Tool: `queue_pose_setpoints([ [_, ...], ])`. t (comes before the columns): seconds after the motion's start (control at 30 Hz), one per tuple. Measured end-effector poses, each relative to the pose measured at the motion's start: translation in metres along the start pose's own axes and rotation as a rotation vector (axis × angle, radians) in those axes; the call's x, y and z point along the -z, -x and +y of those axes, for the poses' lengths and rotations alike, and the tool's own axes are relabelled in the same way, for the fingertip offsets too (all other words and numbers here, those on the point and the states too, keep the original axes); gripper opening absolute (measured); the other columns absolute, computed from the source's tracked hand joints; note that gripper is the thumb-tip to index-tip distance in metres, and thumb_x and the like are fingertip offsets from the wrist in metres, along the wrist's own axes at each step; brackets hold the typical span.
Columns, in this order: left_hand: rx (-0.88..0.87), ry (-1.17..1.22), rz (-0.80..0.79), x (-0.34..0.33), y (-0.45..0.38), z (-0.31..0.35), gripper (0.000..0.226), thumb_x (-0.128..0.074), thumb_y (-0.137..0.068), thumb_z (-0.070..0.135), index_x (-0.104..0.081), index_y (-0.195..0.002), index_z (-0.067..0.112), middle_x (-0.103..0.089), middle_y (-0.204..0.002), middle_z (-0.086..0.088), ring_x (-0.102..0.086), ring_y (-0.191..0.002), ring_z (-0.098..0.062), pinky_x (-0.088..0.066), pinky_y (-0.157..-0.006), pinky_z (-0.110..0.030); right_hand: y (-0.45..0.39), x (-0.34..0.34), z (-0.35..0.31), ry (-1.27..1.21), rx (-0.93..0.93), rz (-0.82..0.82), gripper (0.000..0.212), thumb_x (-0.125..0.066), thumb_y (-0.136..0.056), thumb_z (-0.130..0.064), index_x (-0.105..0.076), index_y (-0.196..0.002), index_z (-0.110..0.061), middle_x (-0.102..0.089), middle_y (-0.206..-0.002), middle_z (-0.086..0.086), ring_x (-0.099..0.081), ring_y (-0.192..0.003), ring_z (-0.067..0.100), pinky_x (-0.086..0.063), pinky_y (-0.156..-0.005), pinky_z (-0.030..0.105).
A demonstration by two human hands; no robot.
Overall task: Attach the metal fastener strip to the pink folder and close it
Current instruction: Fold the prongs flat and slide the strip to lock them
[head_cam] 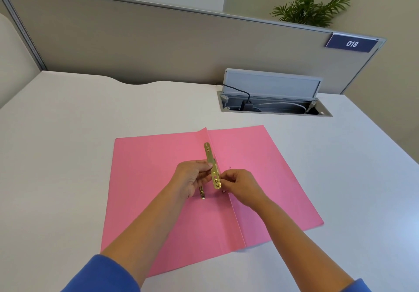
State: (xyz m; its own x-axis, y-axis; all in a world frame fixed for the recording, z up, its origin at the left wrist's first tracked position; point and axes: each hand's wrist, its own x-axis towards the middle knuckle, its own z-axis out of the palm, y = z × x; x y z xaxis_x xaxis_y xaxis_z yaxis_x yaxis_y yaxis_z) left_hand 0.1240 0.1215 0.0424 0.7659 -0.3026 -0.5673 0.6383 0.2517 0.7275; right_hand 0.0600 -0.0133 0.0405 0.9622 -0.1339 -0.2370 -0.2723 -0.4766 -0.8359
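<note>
Closest to the camera are two blue sleeves (99, 273), forearms reaching out over a white desk (68, 151). The pink folder (158, 178) lies open and flat on that desk, with its centre fold raised into a little ridge running away from the camera.

The left hand (192, 178) pinches the gold metal fastener strip (212, 167) around its middle, thumb on top, holding it along the ridge of the fold. The near end of the strip is lifted a bit off the paper. The right hand (240, 186) is curled up with its fingertips right at the strip's near end; can't tell for sure if it's actually gripping the strip or just touching the folder there. A second bit of gold metal (201, 193) pokes out from under the left hand, resting on the left flap. There's a small punched hole (230, 167) in the right flap just beside the strip.

Further back is an open cable tray (274, 108) sunk into the desk with its lid flipped up, cables inside. Behind that stands a grey partition (136, 42) with a blue "018" plate (351, 43), and a green plant (308, 8) above it.
</note>
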Motion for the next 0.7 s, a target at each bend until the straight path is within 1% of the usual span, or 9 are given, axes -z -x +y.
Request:
queue_pose_setpoints([
  [0.13,-0.005,-0.004,0.008,0.0,0.0,-0.001,0.016,-0.058,-0.079,-0.011,-0.062,-0.07,0.001,-0.066,-0.043,-0.002,-0.061,-0.037,-0.009,-0.05,-0.038,-0.018,0.0,-0.001,0.002,-0.025,0.005,0.007,0.01,-0.063,-0.083,-0.009,-0.073,-0.084,-0.01,-0.065,-0.069,0.003,-0.055,-0.06,0.009,-0.047,-0.064,0.017],
  [0.23,-0.007,-0.008,0.011,0.0,0.0,-0.001,0.014,-0.059,-0.079,-0.011,-0.062,-0.072,0.0,-0.066,-0.043,-0.003,-0.061,-0.038,-0.01,-0.051,-0.038,-0.019,0.0,0.0,0.003,-0.032,0.006,0.011,0.011,-0.064,-0.083,-0.009,-0.074,-0.087,-0.007,-0.065,-0.068,0.0,-0.055,-0.06,0.006,-0.046,-0.062,0.014],
  [0.3,-0.003,-0.008,0.018,0.0,-0.001,-0.002,0.012,-0.06,-0.078,-0.011,-0.062,-0.074,0.0,-0.066,-0.044,-0.003,-0.061,-0.038,-0.01,-0.052,-0.039,-0.02,0.0,0.0,0.003,-0.035,0.009,0.008,0.011,-0.064,-0.083,-0.01,-0.074,-0.087,-0.009,-0.065,-0.066,-0.003,-0.055,-0.058,0.003,-0.046,-0.06,0.011],
  [0.4,-0.004,-0.013,0.028,-0.001,-0.003,-0.004,0.014,-0.06,-0.078,-0.011,-0.062,-0.072,0.001,-0.066,-0.045,-0.004,-0.061,-0.039,-0.01,-0.052,-0.039,-0.02,0.001,0.0,0.003,-0.048,0.015,0.008,0.011,-0.064,-0.082,-0.011,-0.073,-0.081,-0.017,-0.065,-0.064,-0.008,-0.055,-0.055,-0.001,-0.045,-0.056,0.006],
  [0.47,-0.004,-0.015,0.03,-0.002,-0.003,-0.006,0.014,-0.06,-0.078,-0.011,-0.062,-0.072,0.001,-0.066,-0.045,-0.004,-0.062,-0.039,-0.01,-0.052,-0.04,-0.02,0.001,-0.001,0.004,-0.051,0.008,0.009,0.01,-0.064,-0.082,-0.011,-0.074,-0.083,-0.014,-0.065,-0.066,-0.005,-0.055,-0.056,0.001,-0.044,-0.055,0.006],
  [0.53,-0.002,-0.018,0.041,-0.003,-0.004,-0.008,0.014,-0.06,-0.078,-0.01,-0.062,-0.072,0.002,-0.067,-0.05,-0.006,-0.062,-0.04,-0.01,-0.053,-0.04,-0.021,0.002,0.0,0.005,-0.053,0.0,0.014,0.011,-0.064,-0.082,-0.011,-0.073,-0.088,-0.009,-0.066,-0.071,-0.002,-0.057,-0.061,0.005,-0.047,-0.06,0.01],
  [0.6,0.002,-0.026,0.054,-0.004,-0.005,-0.01,0.013,-0.06,-0.078,-0.01,-0.062,-0.074,0.001,-0.065,-0.06,-0.011,-0.061,-0.04,-0.01,-0.053,-0.041,-0.021,0.001,0.002,0.007,-0.068,-0.019,0.037,0.015,-0.061,-0.084,-0.007,-0.071,-0.094,-0.009,-0.068,-0.079,0.001,-0.06,-0.067,0.011,-0.051,-0.066,0.018],
  [0.63,0.006,-0.031,0.058,-0.004,-0.005,-0.011,0.013,-0.06,-0.078,-0.01,-0.062,-0.074,0.001,-0.064,-0.065,-0.012,-0.061,-0.039,-0.01,-0.054,-0.041,-0.021,0.0,0.004,0.008,-0.085,-0.038,0.06,0.018,-0.057,-0.085,-0.005,-0.07,-0.097,-0.008,-0.068,-0.082,0.002,-0.061,-0.069,0.013,-0.051,-0.065,0.018],
  [0.7,0.013,-0.039,0.063,-0.005,-0.005,-0.014,0.013,-0.06,-0.079,-0.01,-0.062,-0.074,0.002,-0.062,-0.068,-0.013,-0.061,-0.04,-0.01,-0.053,-0.041,-0.021,-0.002,0.005,0.009,-0.167,-0.099,0.099,0.02,-0.051,-0.089,-0.002,-0.067,-0.099,-0.005,-0.066,-0.079,0.004,-0.06,-0.065,0.012,-0.051,-0.057,0.013],
])
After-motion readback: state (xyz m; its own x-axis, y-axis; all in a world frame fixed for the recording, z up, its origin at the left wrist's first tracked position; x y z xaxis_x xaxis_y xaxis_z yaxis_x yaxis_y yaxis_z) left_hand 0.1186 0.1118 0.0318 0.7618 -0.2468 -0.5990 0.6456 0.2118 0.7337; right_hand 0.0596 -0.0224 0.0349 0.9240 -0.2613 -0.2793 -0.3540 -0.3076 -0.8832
